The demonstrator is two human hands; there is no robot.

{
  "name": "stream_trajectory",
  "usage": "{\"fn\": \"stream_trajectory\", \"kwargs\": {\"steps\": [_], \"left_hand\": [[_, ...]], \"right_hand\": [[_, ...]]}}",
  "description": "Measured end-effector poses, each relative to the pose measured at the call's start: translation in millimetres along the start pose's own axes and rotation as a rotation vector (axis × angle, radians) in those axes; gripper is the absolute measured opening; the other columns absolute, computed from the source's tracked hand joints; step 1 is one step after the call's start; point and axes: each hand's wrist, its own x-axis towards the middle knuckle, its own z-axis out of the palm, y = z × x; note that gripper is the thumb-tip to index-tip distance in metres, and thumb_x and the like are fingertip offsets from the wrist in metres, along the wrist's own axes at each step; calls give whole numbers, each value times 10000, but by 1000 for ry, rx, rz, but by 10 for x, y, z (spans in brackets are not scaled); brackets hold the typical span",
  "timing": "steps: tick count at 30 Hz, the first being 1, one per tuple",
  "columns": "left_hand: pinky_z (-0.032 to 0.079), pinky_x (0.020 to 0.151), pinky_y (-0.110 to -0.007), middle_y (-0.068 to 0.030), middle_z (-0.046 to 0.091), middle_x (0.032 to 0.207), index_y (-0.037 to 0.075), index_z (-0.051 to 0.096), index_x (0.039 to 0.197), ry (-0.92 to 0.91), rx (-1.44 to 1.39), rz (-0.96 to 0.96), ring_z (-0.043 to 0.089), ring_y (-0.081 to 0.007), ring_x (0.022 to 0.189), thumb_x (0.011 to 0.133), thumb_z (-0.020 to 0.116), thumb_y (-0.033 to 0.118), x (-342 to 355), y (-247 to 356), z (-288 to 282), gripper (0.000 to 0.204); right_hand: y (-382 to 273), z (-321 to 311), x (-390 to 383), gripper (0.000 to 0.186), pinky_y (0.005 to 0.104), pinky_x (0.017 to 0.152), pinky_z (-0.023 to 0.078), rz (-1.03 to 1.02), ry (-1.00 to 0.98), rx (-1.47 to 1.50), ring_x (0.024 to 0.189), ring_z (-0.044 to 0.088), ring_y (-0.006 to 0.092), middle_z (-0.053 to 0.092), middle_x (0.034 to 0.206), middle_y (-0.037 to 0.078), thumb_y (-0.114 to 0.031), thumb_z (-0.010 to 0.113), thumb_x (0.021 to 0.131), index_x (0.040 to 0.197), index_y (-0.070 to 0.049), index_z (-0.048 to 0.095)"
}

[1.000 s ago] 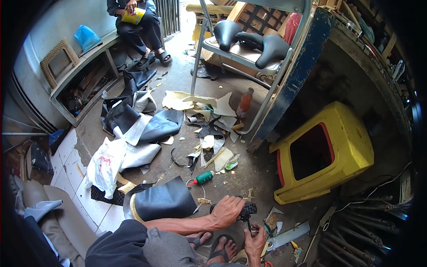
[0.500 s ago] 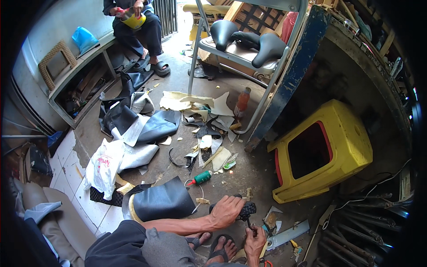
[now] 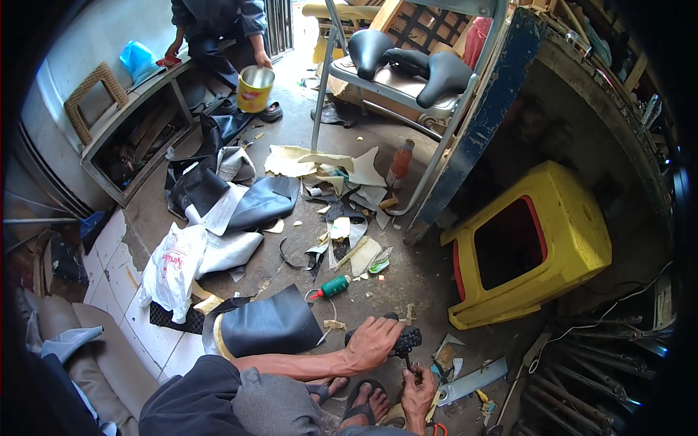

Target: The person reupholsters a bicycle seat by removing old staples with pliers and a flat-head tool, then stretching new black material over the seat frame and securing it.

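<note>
Over a black object with a studded surface (image 3: 410, 337) my left hand (image 3: 374, 344) is closed, palm down, hiding much of it. A thin dark rod (image 3: 408, 361) runs from that object down to my right hand (image 3: 417, 392), whose fingers pinch its lower end. I cannot tell whether the rod is part of the object. Left of my hands lies a curved black sheet with a yellowish edge (image 3: 269, 323). Beyond them, a small green bottle with a red tip (image 3: 334, 286) lies on the floor.
A yellow stool (image 3: 574, 240) lies tipped at the right. Foam and black material scraps (image 3: 342, 229) litter the floor ahead. A folding chair (image 3: 396, 80) carries black bicycle saddles (image 3: 445, 78). A metal strip (image 3: 472, 382) lies near my right hand. Another person holds a yellow tin (image 3: 254, 89).
The other person has leaned forward and lowered the yellow tin toward the floor, with the other hand now on the bench. My hands keep their hold, almost unmoved.
</note>
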Motion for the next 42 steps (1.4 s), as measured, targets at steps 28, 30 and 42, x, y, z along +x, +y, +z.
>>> {"fn": "stream_trajectory", "kwargs": {"steps": [28, 30, 42], "left_hand": [[435, 850, -393, -120, 633, 1111, 25, 603, 1228, -100, -108, -51, 607, -283, 1012, 701, 683, 62, 37, 10, -107, 534], [433, 862, -392, -123, 629, 1134, 30, 593, 1244, -86, -76, -72, 605, -286, 1036, 681, 693, 45, 73, 36, -124, 572], [549, 835, -474, -181, 612, 1192, 51, 548, 1273, -196, -212, -268, 662, -408, 992, 682, 693, -25, 47, -96, -81, 613]], "right_hand": [[-141, -56, 61, 224, 369, 711, 516, -6, -3, -87, 791, 673, 299, 672, 870, 143, -197, 712, 905, 1023, -6, 712], [-156, -78, 89, 239, 374, 713, 517, 9, -42, -101, 798, 675, 308, 682, 883, 144, -222, 705, 915, 1022, -8, 713], [-83, -158, 145, 329, 411, 704, 519, 22, -251, -144, 777, 694, 356, 690, 809, 192, -320, 595, 1005, 1070, -16, 702]]}}
